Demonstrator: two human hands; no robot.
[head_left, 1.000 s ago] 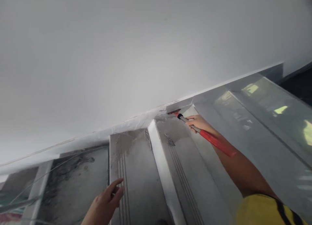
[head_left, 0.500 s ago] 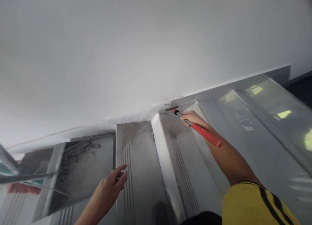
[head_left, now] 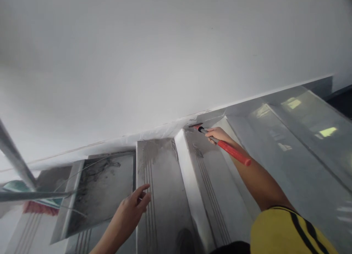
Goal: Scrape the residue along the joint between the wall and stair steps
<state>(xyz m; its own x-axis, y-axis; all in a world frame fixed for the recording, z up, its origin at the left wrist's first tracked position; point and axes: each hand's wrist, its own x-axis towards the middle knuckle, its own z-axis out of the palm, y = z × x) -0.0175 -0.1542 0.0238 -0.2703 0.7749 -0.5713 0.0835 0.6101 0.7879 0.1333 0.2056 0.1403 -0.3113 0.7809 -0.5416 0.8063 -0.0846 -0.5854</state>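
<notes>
I am looking down at grey stone stairs [head_left: 165,195] that are running along a big white wall [head_left: 165,56]. I am using the wall as my marker.

My right hand [head_left: 217,135] is reaching out and wrapping tight around a long scraper with a red grip and a grey metal neck [head_left: 224,146]. The fingers are squeezing together around the neck, just above the red part. The scraper's flat front end is pressing into the corner where a dusty stair step is meeting the bottom of the wall. The red grip is pointing back away from the wall, toward my arm in its yellow sleeve with black stripes [head_left: 291,232].

My left hand [head_left: 134,206] is holding nothing. Its fingers are spreading loosely and bending a little. It is hovering over a lower step with grooved lines, well apart from the wall; I cannot tell if it is touching the step.

A strip of clear plastic sheet [head_left: 123,142] is lying along the bottom of the wall. A grey metal rail [head_left: 16,162] is showing far from the scraper, below the wall's left part.
</notes>
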